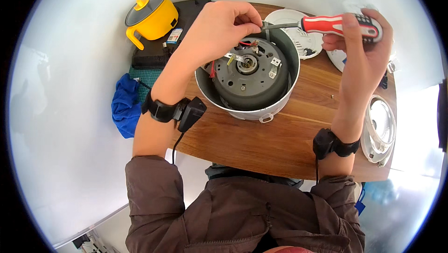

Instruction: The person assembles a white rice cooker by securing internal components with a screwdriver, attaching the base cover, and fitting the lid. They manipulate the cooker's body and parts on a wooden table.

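My right hand [368, 43] is wrapped round the red, white and black handle of a screwdriver [322, 24], held level above the far rim of an opened round appliance. Its shaft points left, the tip meeting the fingertips of my left hand [233, 20]. Those fingers are pinched together; whatever small thing is between them is hidden. Below both hands stands the appliance's white round housing [254, 114]. Inside it sits a grey metal drum [256, 87] with a central round fitting, metal brackets, screws and red wires [213, 70]. My left hand covers part of the housing's far left side.
A yellow lidded pot [158, 20] stands on a black case [147, 58] at the far left. Nearby lie a blue cloth [126, 106] and a green mat [140, 73]. White round covers [284, 17] lie behind the housing; a white ring-shaped part [380, 122] rests at the table's right edge.
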A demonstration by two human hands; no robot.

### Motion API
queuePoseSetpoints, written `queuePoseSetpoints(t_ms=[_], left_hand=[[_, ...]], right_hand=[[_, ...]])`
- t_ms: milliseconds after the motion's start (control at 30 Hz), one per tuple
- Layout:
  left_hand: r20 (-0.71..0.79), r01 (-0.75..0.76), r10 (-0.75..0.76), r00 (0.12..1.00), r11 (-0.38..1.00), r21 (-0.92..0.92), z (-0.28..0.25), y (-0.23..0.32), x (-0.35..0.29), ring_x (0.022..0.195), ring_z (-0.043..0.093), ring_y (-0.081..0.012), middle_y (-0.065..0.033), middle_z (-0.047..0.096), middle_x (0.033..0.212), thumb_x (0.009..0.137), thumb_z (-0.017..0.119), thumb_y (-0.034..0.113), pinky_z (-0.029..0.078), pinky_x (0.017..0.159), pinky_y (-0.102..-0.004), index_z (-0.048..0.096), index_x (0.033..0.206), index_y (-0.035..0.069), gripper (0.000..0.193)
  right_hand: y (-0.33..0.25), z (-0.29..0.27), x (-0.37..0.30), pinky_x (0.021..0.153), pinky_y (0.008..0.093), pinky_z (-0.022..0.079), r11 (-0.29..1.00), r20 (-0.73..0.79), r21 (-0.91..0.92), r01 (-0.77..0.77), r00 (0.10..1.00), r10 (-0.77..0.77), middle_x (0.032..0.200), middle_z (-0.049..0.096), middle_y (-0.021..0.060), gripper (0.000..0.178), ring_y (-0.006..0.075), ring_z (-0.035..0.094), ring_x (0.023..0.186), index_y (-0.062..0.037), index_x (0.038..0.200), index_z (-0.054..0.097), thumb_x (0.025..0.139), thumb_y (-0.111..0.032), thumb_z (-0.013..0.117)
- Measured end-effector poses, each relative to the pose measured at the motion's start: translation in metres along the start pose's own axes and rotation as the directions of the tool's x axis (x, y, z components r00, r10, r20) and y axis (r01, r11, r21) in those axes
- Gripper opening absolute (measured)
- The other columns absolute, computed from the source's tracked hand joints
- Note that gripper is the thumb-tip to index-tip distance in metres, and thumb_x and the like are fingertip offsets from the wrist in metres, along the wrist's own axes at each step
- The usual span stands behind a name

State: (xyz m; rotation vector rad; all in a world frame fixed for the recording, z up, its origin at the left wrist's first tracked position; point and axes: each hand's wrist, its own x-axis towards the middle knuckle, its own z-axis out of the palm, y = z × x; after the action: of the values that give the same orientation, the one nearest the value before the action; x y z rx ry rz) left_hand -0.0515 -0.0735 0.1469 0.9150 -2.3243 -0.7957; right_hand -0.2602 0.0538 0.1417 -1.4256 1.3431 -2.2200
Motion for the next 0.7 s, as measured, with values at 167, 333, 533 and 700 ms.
queuePoseSetpoints(t_ms=[167,333,533,700], left_hand=[[0.055,0.048,-0.047,0.997,0.999,0.000,0.001,-0.008,0.008,0.084,0.069,-0.0091,-0.0045,0.076,0.090,0.093,0.070,0.005,0.055,0.076,-0.0255,0.073,0.099,0.000,0.009],[0.081,-0.021,0.030,0.996,0.993,-0.114,0.007,-0.026,0.011,0.085,0.070,-0.0107,-0.0076,0.077,0.092,0.094,0.069,0.004,0.055,0.079,-0.0256,0.072,0.099,-0.003,0.009],[0.106,-0.045,0.055,0.993,0.995,-0.091,0.014,-0.033,0.014,0.085,0.071,-0.0117,-0.0073,0.076,0.090,0.093,0.069,0.003,0.055,0.080,-0.0256,0.072,0.098,-0.003,0.009],[0.153,-0.045,0.056,0.987,0.996,-0.077,0.017,-0.030,0.012,0.082,0.070,-0.0122,-0.0066,0.075,0.086,0.091,0.069,0.005,0.055,0.079,-0.0270,0.072,0.096,-0.003,0.010]], right_hand=[[-0.003,0.015,0.021,0.060,0.0288,0.060,0.984,0.101,-0.176,0.007,0.995,0.011,0.088,0.072,0.0147,0.032,0.0197,0.072,0.067,0.0036,0.120,0.063,0.098,-0.019,0.071],[-0.018,0.034,0.034,0.048,0.0199,0.049,0.993,0.165,-0.117,-0.023,0.985,0.042,0.074,0.060,0.0022,0.027,0.0071,0.060,0.055,-0.0030,0.115,0.048,0.099,-0.009,0.069],[-0.019,0.032,0.043,0.047,0.0210,0.050,0.985,0.257,-0.164,-0.048,0.962,0.089,0.074,0.061,0.0032,0.030,0.0080,0.060,0.055,-0.0020,0.117,0.048,0.099,-0.012,0.070],[-0.012,0.028,0.044,0.045,0.0216,0.051,0.984,0.269,-0.168,-0.066,0.957,0.110,0.072,0.061,0.0038,0.031,0.0086,0.060,0.053,-0.0019,0.117,0.049,0.099,-0.014,0.071]])
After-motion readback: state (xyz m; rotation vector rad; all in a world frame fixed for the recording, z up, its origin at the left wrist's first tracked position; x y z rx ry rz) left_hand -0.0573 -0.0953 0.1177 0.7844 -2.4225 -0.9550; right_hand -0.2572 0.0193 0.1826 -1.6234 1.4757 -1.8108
